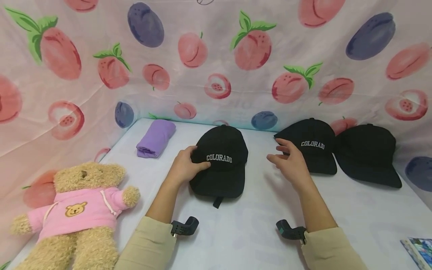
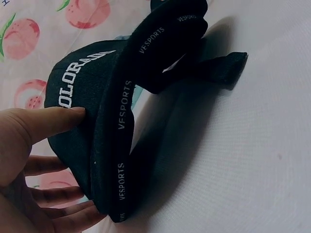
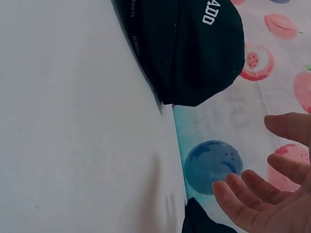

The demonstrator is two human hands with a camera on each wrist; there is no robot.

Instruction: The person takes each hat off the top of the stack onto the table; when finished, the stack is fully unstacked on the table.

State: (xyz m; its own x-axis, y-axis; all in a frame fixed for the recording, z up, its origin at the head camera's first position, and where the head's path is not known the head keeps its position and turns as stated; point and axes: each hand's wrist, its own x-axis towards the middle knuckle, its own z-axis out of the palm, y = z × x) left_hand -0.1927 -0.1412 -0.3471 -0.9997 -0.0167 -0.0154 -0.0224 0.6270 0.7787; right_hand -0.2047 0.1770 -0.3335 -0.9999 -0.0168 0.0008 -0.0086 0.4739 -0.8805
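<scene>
My left hand [image 1: 185, 165] grips the left side of a black baseball cap [image 1: 221, 178] with white COLORADO lettering. In the left wrist view its thumb presses the crown [image 2: 73, 87] near the lettering while the fingers reach around the side. VESPORTS tape shows along the cap's underside, and a black strap [image 1: 218, 202] sticks out below it. To the cap's right, my right hand [image 1: 291, 165] holds nothing, its fingers spread and slightly bent. Just beyond that hand stands a second black COLORADO cap [image 1: 317, 159], overlapping a third black cap [image 1: 368, 153] whose front shows no lettering.
A rolled purple cloth [image 1: 156, 138] lies at the back left of the white surface [image 1: 249, 232]. On the left is a teddy bear [image 1: 81, 210] in a pink top. A fruit-print curtain [image 1: 189, 18] closes off the back. Part of a colourful book-like item [image 1: 422, 249] shows at lower right.
</scene>
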